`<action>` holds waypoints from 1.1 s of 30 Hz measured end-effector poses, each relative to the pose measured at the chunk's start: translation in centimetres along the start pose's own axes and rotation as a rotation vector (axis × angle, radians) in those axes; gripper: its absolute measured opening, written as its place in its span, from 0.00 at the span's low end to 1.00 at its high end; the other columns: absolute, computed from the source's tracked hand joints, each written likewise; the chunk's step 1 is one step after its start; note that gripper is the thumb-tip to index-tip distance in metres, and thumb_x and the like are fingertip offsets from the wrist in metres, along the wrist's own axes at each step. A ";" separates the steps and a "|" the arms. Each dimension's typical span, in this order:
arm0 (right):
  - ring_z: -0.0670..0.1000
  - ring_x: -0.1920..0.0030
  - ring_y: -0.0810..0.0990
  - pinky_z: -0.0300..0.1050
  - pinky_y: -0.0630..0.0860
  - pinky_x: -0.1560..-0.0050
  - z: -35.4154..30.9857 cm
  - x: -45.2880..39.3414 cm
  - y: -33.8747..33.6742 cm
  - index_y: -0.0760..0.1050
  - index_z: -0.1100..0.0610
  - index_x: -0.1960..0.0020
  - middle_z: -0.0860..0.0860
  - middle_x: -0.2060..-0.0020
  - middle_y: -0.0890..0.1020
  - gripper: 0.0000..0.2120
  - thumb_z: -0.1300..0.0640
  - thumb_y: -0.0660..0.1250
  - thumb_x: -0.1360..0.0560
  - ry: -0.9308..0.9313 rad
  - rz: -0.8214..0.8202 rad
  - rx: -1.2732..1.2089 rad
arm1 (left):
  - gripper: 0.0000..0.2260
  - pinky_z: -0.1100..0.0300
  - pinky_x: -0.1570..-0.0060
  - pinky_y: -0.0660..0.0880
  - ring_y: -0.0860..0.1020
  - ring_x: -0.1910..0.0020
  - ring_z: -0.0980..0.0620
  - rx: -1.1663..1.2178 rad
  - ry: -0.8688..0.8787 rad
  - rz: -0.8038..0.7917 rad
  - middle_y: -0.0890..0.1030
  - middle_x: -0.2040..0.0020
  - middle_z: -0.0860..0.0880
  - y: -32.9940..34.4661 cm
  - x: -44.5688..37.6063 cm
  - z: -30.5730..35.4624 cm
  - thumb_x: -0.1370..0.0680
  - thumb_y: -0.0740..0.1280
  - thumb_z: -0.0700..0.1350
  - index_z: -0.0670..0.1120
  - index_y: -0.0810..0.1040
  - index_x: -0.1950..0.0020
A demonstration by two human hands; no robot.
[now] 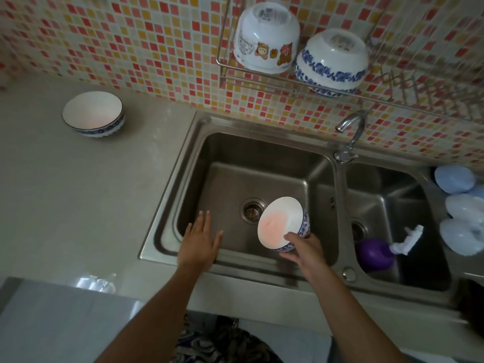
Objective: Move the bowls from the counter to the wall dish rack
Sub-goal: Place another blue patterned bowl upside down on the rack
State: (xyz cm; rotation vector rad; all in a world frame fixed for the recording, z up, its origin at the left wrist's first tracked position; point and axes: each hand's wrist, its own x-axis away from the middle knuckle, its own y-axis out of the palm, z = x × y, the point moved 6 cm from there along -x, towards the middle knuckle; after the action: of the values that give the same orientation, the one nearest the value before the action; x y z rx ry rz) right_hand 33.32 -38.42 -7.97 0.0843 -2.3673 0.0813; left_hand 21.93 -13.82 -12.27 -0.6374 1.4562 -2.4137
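My right hand (303, 248) grips a white bowl with a blue pattern (280, 221) by its lower rim, tilted on its side over the left sink basin. My left hand (200, 241) hovers flat and open over the sink's front left edge, holding nothing. A second blue-rimmed white bowl (93, 113) stands upright on the counter at the far left. On the wall dish rack (262, 73), a white bowl with cartoon bears (265, 38) lies upside down beside upturned blue-flowered bowls (331, 60).
A double steel sink (183, 179) fills the middle, with a faucet (351, 132) between its basins. A purple bottle with a white trigger (377, 254) lies in the right basin. Pale blue and white lids or dishes (455, 179) sit at the right edge.
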 end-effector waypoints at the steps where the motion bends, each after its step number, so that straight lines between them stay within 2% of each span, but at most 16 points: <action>1: 0.60 0.43 0.77 0.54 0.82 0.57 0.1 -0.1 0.0 0.68 0.61 0.32 0.57 0.40 0.76 0.28 0.69 0.70 0.30 -0.004 0.014 0.023 | 0.31 0.53 0.24 0.48 0.52 0.23 0.49 0.002 -0.005 -0.005 0.50 0.21 0.44 0.0 0.0 0.0 0.19 0.47 0.60 0.45 0.44 0.22; 3: 0.60 0.42 0.77 0.55 0.83 0.56 0.2 -0.3 0.1 0.68 0.60 0.32 0.56 0.40 0.76 0.29 0.69 0.71 0.31 -0.021 0.042 0.073 | 0.31 0.53 0.24 0.48 0.53 0.23 0.48 0.001 -0.013 -0.008 0.50 0.21 0.44 0.0 0.0 0.0 0.20 0.47 0.60 0.45 0.44 0.22; 6: 0.59 0.45 0.78 0.58 0.82 0.54 0.1 -0.6 0.1 0.68 0.58 0.35 0.55 0.44 0.78 0.28 0.69 0.72 0.32 -0.075 0.081 0.157 | 0.31 0.53 0.24 0.50 0.56 0.24 0.48 -0.001 -0.015 0.006 0.51 0.21 0.44 -0.1 0.1 0.1 0.19 0.48 0.60 0.45 0.46 0.22; 11: 0.57 0.51 0.80 0.58 0.83 0.57 -0.1 -0.7 0.1 0.69 0.52 0.42 0.54 0.49 0.79 0.26 0.68 0.73 0.35 -0.159 0.117 0.274 | 0.31 0.54 0.24 0.50 0.56 0.24 0.48 0.008 -0.017 0.006 0.50 0.21 0.45 -0.2 0.1 0.1 0.20 0.48 0.60 0.45 0.46 0.22; 14: 0.57 0.51 0.81 0.56 0.83 0.59 -0.3 -0.7 0.0 0.69 0.53 0.40 0.53 0.49 0.80 0.27 0.67 0.74 0.35 -0.162 0.129 0.284 | 0.32 0.54 0.24 0.49 0.55 0.24 0.49 -0.005 -0.029 -0.010 0.49 0.21 0.46 0.0 0.0 0.0 0.20 0.46 0.61 0.45 0.45 0.22; 16: 0.56 0.51 0.81 0.57 0.83 0.57 -0.3 -0.8 0.1 0.69 0.52 0.41 0.51 0.51 0.79 0.28 0.64 0.75 0.37 -0.153 0.132 0.296 | 0.32 0.54 0.24 0.49 0.55 0.23 0.49 -0.003 -0.033 -0.013 0.49 0.21 0.46 0.0 0.0 0.0 0.20 0.46 0.61 0.44 0.44 0.22; 19: 0.55 0.52 0.82 0.60 0.82 0.52 -0.5 -1.1 0.0 0.69 0.47 0.45 0.45 0.55 0.80 0.31 0.54 0.74 0.46 -0.197 0.156 0.380 | 0.32 0.54 0.24 0.49 0.55 0.24 0.49 -0.011 -0.032 -0.015 0.49 0.21 0.46 0.1 0.0 -0.1 0.20 0.46 0.61 0.44 0.45 0.22; 21: 0.55 0.52 0.82 0.60 0.82 0.52 -0.5 -1.3 0.0 0.69 0.48 0.44 0.44 0.55 0.79 0.33 0.53 0.73 0.48 -0.223 0.163 0.425 | 0.32 0.54 0.24 0.50 0.55 0.24 0.49 -0.015 -0.032 -0.019 0.49 0.21 0.46 0.1 0.0 0.0 0.20 0.45 0.61 0.44 0.44 0.22; 25: 0.54 0.51 0.81 0.59 0.82 0.53 -1.1 -0.8 0.6 0.70 0.53 0.38 0.50 0.50 0.80 0.36 0.55 0.74 0.46 -0.256 0.147 0.470 | 0.33 0.54 0.24 0.50 0.55 0.24 0.50 -0.022 -0.039 -0.019 0.50 0.21 0.46 0.1 0.0 -0.1 0.20 0.44 0.62 0.44 0.44 0.22; 28: 0.53 0.51 0.79 0.51 0.83 0.54 -1.8 -0.3 0.9 0.68 0.56 0.35 0.52 0.46 0.79 0.34 0.60 0.76 0.39 -0.306 0.143 0.545 | 0.33 0.54 0.24 0.51 0.55 0.24 0.50 -0.028 -0.042 -0.024 0.49 0.21 0.46 0.3 0.0 -0.2 0.20 0.44 0.63 0.44 0.44 0.22; 30: 0.52 0.50 0.78 0.41 0.78 0.59 -2.1 -0.2 1.1 0.66 0.56 0.33 0.52 0.46 0.77 0.34 0.61 0.76 0.36 -0.346 0.125 0.620 | 0.33 0.54 0.24 0.51 0.55 0.23 0.50 -0.026 -0.043 -0.027 0.49 0.21 0.46 0.3 0.0 -0.1 0.21 0.44 0.63 0.44 0.44 0.22; 33: 0.51 0.50 0.77 0.35 0.74 0.62 -2.2 -0.1 1.6 0.65 0.56 0.34 0.52 0.46 0.76 0.35 0.61 0.77 0.35 -0.399 0.102 0.720 | 0.33 0.54 0.24 0.51 0.55 0.23 0.50 -0.024 -0.040 -0.022 0.49 0.21 0.46 0.3 0.0 -0.2 0.20 0.44 0.63 0.44 0.44 0.22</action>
State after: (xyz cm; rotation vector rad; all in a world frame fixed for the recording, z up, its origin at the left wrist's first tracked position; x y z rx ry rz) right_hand 34.82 -36.65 -6.49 0.3509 -2.6128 1.0479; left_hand 21.87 -13.84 -12.62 -0.7073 1.4717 -2.3891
